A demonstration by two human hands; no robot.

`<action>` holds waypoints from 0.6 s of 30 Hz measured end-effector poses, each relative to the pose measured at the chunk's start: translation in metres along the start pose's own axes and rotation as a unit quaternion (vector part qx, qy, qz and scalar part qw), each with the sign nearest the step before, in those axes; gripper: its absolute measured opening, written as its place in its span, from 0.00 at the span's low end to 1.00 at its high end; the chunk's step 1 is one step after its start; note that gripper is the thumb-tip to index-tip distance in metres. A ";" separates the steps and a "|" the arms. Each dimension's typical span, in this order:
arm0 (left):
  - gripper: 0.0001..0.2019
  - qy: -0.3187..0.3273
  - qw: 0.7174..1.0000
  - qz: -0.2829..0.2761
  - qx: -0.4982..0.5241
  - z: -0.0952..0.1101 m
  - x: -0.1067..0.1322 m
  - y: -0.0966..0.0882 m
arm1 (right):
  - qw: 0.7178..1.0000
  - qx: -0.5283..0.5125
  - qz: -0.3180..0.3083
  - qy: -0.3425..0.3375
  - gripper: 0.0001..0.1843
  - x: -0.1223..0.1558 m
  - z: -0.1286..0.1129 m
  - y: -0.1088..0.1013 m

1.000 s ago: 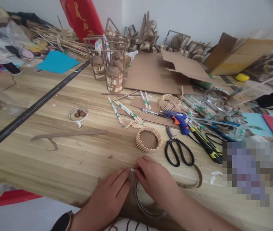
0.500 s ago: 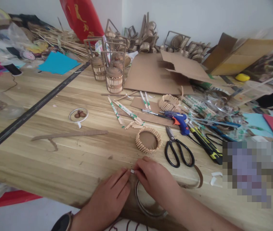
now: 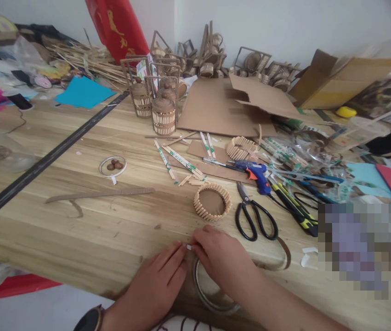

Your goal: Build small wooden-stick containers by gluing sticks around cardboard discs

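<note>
Both hands meet low over the near part of the surface [image 3: 129, 234]. Thumb and fingers of the right hand [image 3: 221, 253] pinch a small white piece [image 3: 189, 247], which shows in the gap between the two hands. Fingers of the left hand [image 3: 162, 271] lie nearly straight and together, their tips beside that piece — whether they grip it too, I cannot tell. A dark watch [image 3: 92, 318] circles the left wrist.

Under the right hand is a ring [image 3: 209, 302], partly hidden. Just beyond the fingertips stands a round stick-walled tray [image 3: 212, 202] with a brown base; black-handled scissors [image 3: 246, 200] lie to its right, near a curled brown strip [image 3: 287, 255].

Farther out come a blue glue gun [image 3: 259, 175], green-marked sticks [image 3: 185, 160] and a second stick ring [image 3: 240, 147]. Off to the left, a pale ring [image 3: 102, 173] surrounds several brown beads [image 3: 115, 164]. Lidded baskets [image 3: 163, 117] with tall handles stand at the back — beside a cardboard sheet [image 3: 209, 108].
</note>
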State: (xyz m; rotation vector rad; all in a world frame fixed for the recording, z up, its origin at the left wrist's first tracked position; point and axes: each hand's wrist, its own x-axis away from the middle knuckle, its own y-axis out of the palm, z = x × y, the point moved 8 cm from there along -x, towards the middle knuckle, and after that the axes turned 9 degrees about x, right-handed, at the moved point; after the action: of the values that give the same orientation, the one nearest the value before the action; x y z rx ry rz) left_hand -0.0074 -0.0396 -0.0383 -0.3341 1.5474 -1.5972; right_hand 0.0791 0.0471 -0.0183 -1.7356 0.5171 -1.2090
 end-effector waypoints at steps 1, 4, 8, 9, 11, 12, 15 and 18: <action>0.14 0.002 1.000 -0.002 0.000 0.000 0.000 0.001 | 1.000 0.004 -0.003 0.001 0.10 0.000 0.000 0.000; 0.14 0.009 1.000 -0.006 -0.004 0.001 0.001 0.003 | 1.000 0.013 -0.010 0.002 0.10 -0.001 0.000 0.001; 0.13 0.004 1.000 0.001 -0.003 0.001 0.002 0.003 | 1.000 0.016 -0.008 0.001 0.10 -0.001 0.000 0.001; 0.13 0.004 1.000 0.002 -0.004 0.001 0.002 0.003 | 1.000 0.016 -0.006 0.000 0.10 -0.002 0.000 0.001; 0.13 -0.004 1.000 0.004 -0.005 0.001 0.001 0.003 | 1.000 0.016 -0.004 -0.002 0.10 -0.002 0.000 0.002; 0.14 -0.011 1.000 0.012 -0.005 0.001 0.001 0.002 | 1.000 0.016 -0.004 -0.003 0.10 -0.002 -0.001 0.002; 0.16 -0.016 0.999 0.035 -0.007 0.001 -0.001 -0.002 | 1.000 0.015 -0.005 -0.005 0.10 -0.004 0.000 0.003; 0.15 -0.006 0.999 0.030 -0.009 0.001 0.000 -0.001 | 1.000 0.012 -0.003 -0.006 0.10 -0.005 0.001 0.004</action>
State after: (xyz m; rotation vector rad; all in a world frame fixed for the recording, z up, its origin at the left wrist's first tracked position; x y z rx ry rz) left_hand -0.0073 -0.0402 -0.0369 -0.3043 1.5484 -1.5328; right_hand 0.0783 0.0494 -0.0245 -1.7250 0.4890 -1.2031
